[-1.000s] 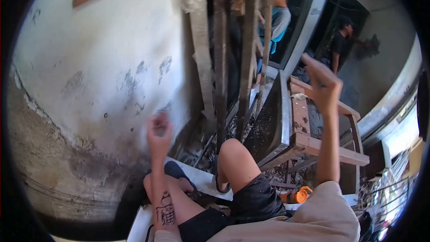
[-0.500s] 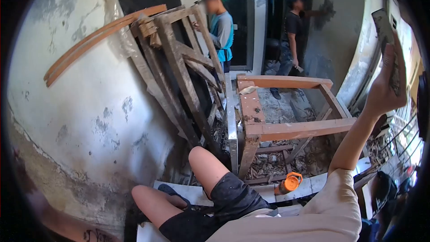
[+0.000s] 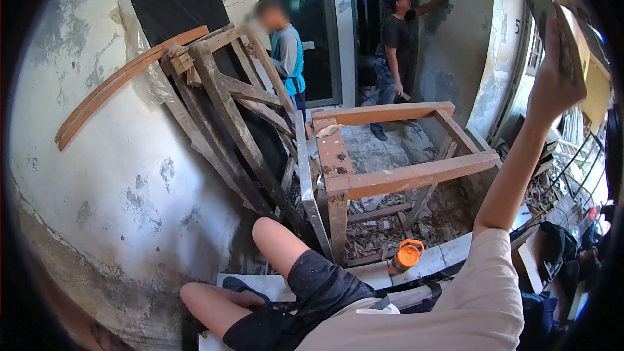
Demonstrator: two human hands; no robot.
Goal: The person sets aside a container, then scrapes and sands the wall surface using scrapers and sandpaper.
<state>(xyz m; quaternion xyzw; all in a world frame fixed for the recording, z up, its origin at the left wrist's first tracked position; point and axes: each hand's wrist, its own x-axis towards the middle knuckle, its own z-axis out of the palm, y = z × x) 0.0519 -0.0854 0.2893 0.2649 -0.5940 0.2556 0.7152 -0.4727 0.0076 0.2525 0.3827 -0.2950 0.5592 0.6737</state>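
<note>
Flat board (image 3: 541, 3): it stood tilted in my right hand (image 3: 558, 88), high on the right, its upper end close to the top rim of my view;
Right fingers: closed round the lower part, open only by the board's thickness; my thumb lay along one broad face;
Left forearm (image 3: 71, 309): it ran off into the dark left rim; the hand was out of sight, so I could not tell how far its fingers were open or what they held;
Wooden trestle (image 3: 416, 175): its top bars lay below and left of the board, well apart; there was open room between them;
Tiled ledge (image 3: 455, 252): an orange bottle (image 3: 408, 255) stood on it, beside the trestle;
Wall (image 3: 117, 195): a timber frame (image 3: 224, 97) leaned there, narrowing the space left of the trestle.
</note>
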